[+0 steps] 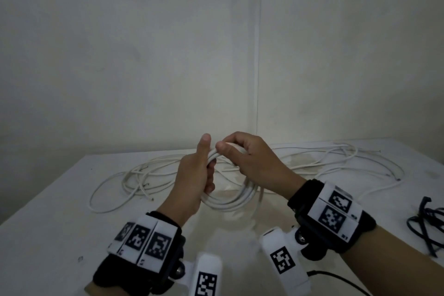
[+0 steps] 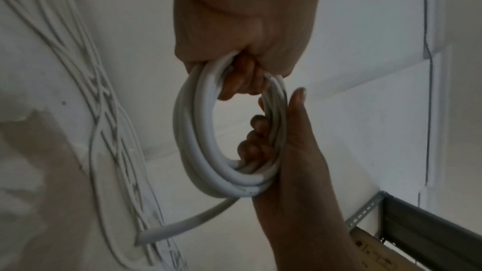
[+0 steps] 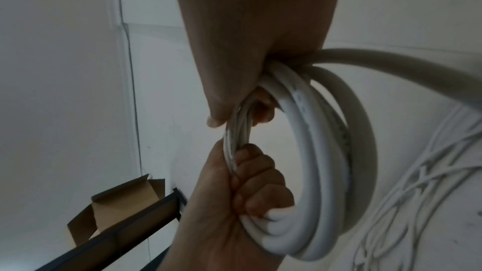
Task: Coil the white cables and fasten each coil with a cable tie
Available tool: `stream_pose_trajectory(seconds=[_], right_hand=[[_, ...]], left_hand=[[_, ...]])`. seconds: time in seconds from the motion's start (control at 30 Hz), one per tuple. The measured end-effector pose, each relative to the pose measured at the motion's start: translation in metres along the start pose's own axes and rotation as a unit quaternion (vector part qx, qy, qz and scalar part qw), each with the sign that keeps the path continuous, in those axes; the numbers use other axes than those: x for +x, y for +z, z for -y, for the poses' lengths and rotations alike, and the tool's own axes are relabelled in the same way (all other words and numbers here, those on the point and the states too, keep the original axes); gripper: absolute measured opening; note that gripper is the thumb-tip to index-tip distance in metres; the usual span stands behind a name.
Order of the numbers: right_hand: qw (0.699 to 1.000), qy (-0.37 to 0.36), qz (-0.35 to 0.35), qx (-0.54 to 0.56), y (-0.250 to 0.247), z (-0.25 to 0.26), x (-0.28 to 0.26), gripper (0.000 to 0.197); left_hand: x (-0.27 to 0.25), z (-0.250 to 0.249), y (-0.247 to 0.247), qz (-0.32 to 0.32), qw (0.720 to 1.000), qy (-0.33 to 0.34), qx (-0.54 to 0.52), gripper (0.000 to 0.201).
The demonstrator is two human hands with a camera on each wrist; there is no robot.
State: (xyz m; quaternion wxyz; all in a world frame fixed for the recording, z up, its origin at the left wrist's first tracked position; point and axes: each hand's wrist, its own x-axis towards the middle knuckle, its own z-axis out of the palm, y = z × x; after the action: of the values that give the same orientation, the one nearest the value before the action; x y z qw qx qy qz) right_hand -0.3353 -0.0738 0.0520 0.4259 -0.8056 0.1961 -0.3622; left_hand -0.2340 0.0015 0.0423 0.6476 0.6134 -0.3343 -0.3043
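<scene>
Both hands hold a coil of white cable [image 1: 230, 200] up over the white table [image 1: 60, 235]. My left hand [image 1: 199, 173] grips the coil's top left, fingers curled round the bundled turns and thumb pointing up. Right beside it, my right hand [image 1: 245, 154] pinches the same turns between thumb and curled fingers. In the left wrist view the coil [image 2: 198, 131] hangs from the left hand [image 2: 247, 28], with the right hand [image 2: 292, 151] below and a free cable end [image 2: 182, 226] trailing. The right wrist view shows the right hand [image 3: 247, 38], the left hand [image 3: 234, 203] and the coil [image 3: 326, 162].
Loose white cables sprawl across the table behind the hands, to the left [image 1: 134, 175] and to the right [image 1: 336, 163]. A bunch of black cable ties [image 1: 427, 223] lies at the right edge. A wall corner rises just behind the table. A cardboard box [image 3: 117, 203] sits beyond the table.
</scene>
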Motion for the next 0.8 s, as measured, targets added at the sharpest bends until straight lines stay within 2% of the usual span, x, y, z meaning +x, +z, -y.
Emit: stream_pose_trajectory(seconds=[0.1, 0.17, 0.27, 0.33, 0.4, 0.47, 0.5, 0.57, 0.6, 0.63, 0.73, 0.8], right_hand=[[0.998, 0.022, -0.016, 0.061, -0.004, -0.009, -0.004, 0.044], [0.997, 0.037, -0.025, 0.064, -0.009, -0.016, -0.008, 0.038], [0.998, 0.018, -0.036, -0.037, -0.017, -0.024, -0.015, 0.019], [0.989, -0.004, -0.047, -0.141, -0.02, -0.03, -0.016, 0.018], [0.984, 0.011, -0.051, -0.168, -0.019, -0.033, -0.016, 0.02], [0.992, 0.052, -0.049, -0.102, -0.015, -0.034, -0.016, 0.025], [0.996, 0.08, -0.042, -0.022, -0.012, -0.032, -0.017, 0.031], [0.979, 0.129, -0.016, 0.159, -0.006, -0.025, -0.02, 0.041], [0.968, 0.134, -0.009, 0.21, -0.004, -0.023, -0.021, 0.043], [0.967, 0.126, -0.009, 0.223, -0.002, -0.023, -0.023, 0.04], [0.974, 0.096, -0.034, 0.205, 0.002, -0.023, -0.026, 0.011], [0.972, 0.098, -0.042, 0.209, 0.002, -0.025, -0.026, 0.006]], left_hand=[[0.001, 0.003, -0.002, -0.029, 0.998, -0.02, -0.061, 0.053], [0.004, 0.001, -0.007, -0.048, 0.992, -0.021, -0.117, 0.052], [0.008, -0.003, -0.014, -0.066, 0.986, -0.02, -0.151, 0.051], [0.006, -0.003, -0.013, -0.064, 0.986, -0.02, -0.15, 0.05], [0.004, -0.001, -0.009, -0.058, 0.987, -0.015, -0.148, 0.05], [0.003, 0.001, -0.005, -0.062, 0.987, -0.012, -0.149, 0.049], [0.003, 0.002, -0.004, -0.067, 0.986, -0.012, -0.15, 0.048], [0.002, 0.004, -0.001, -0.08, 0.986, -0.01, -0.145, 0.048], [0.002, 0.006, 0.0, -0.087, 0.986, -0.008, -0.14, 0.048], [0.002, 0.008, 0.001, -0.094, 0.986, -0.007, -0.135, 0.048], [0.001, 0.01, 0.005, -0.109, 0.986, -0.009, -0.123, 0.049], [0.0, 0.011, 0.007, -0.117, 0.986, -0.009, -0.117, 0.049]])
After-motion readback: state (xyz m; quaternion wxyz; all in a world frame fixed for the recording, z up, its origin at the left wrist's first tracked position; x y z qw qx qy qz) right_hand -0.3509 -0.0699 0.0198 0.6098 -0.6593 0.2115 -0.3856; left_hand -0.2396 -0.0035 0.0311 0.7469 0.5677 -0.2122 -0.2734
